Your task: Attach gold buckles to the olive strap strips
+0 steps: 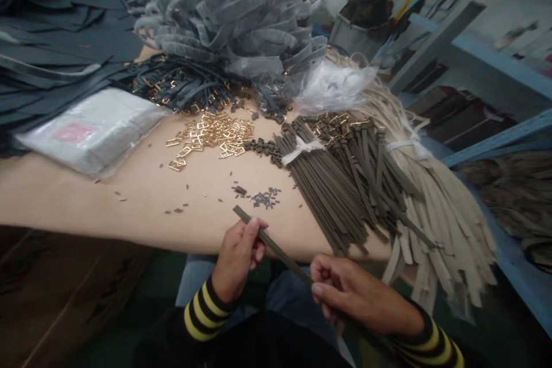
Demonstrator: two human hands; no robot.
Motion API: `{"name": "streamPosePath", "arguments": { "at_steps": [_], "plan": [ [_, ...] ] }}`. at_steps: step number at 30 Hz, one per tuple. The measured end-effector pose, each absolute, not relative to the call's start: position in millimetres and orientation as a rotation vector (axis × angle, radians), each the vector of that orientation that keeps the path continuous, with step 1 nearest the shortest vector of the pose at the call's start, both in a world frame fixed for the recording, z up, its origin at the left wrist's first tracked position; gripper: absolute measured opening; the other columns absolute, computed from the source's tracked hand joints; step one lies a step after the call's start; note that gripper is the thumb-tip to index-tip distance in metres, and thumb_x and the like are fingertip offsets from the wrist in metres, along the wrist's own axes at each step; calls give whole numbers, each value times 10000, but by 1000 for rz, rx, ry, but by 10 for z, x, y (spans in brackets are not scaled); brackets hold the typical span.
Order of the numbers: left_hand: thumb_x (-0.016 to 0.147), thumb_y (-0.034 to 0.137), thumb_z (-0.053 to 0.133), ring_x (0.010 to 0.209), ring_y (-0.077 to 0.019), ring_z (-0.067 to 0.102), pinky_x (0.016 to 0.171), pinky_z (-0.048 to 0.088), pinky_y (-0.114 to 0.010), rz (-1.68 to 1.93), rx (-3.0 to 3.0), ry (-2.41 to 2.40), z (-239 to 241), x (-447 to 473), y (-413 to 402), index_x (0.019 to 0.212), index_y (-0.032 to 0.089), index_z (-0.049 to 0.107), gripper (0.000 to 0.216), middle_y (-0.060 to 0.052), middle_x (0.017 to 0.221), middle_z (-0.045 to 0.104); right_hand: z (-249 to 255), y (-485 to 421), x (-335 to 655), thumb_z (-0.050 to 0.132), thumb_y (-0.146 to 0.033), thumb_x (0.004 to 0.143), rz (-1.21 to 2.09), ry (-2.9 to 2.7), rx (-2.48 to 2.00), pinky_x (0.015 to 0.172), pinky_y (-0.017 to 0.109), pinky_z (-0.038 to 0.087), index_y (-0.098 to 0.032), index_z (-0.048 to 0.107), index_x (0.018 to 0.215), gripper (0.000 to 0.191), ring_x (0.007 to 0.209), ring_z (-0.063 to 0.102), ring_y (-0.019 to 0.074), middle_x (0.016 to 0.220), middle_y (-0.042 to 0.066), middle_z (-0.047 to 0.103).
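Observation:
A dark olive strap [282,254] runs slantwise between my two hands at the front edge of the table. My left hand [241,250] pinches it close to its upper end, which sticks out past the thumb. Lower down, my right hand [347,290] is closed around the same strap. Just beyond the left hand lies a small heap of dark little pieces [266,198]. Gold buckles [215,133] are piled farther back, beside a cluster of dark brown loops [265,149]. A bundle of olive straps [328,201], tied with a white band, lies to the right.
Olive straps with gold buckles [357,138] and a sheaf of beige straps [440,207] spread over the right side. A plastic-wrapped packet [92,129] lies at left, near dark sheets [60,17]. Grey coiled strips [233,6] rise at the back. A blue metal rack [495,52] stands right.

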State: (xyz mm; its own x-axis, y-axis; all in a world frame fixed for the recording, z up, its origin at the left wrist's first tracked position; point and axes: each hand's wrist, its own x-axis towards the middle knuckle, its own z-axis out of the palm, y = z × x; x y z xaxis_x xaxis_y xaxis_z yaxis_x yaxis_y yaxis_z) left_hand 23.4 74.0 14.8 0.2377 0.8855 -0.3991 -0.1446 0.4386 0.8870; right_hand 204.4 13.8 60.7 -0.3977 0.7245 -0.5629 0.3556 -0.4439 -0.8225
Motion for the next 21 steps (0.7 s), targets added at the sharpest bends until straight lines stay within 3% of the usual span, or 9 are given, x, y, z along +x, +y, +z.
{"name": "streamPosePath", "arguments": {
  "at_steps": [4, 11, 17, 21],
  "plan": [
    [725, 480, 479, 288, -36, 304, 278, 212, -124, 880, 678, 1121, 61, 119, 616, 728, 158, 484, 322, 87, 375, 403, 286, -65, 1989, 488, -402, 770, 2033, -1286, -1454, 447, 169, 346, -161, 370, 713, 274, 474, 488, 55, 629, -18, 511],
    [752, 441, 466, 356, -64, 448, 358, 354, -173, 639, 958, 1072, 6, 179, 271, 679, 126, 518, 327, 36, 459, 492, 98, -9, 1679, 537, -428, 729, 1963, -1074, -1317, 482, 197, 402, -153, 429, 749, 297, 494, 509, 64, 652, -8, 545],
    [745, 385, 507, 371, -43, 387, 345, 338, -155, 703, 680, 1037, -22, 135, 210, 620, 154, 435, 273, 69, 471, 419, 37, 6, 1544, 536, -388, 736, 1855, -1013, -1338, 349, 151, 272, -140, 468, 844, 279, 363, 383, 14, 653, -12, 566],
    [690, 360, 583, 376, -27, 353, 328, 317, -136, 657, 516, 976, 25, 102, 226, 610, 149, 425, 276, 68, 491, 428, 32, -25, 1566, 555, -353, 723, 1893, -988, -1322, 357, 146, 291, -141, 490, 857, 258, 402, 429, 24, 702, -1, 574]
  ]
}}
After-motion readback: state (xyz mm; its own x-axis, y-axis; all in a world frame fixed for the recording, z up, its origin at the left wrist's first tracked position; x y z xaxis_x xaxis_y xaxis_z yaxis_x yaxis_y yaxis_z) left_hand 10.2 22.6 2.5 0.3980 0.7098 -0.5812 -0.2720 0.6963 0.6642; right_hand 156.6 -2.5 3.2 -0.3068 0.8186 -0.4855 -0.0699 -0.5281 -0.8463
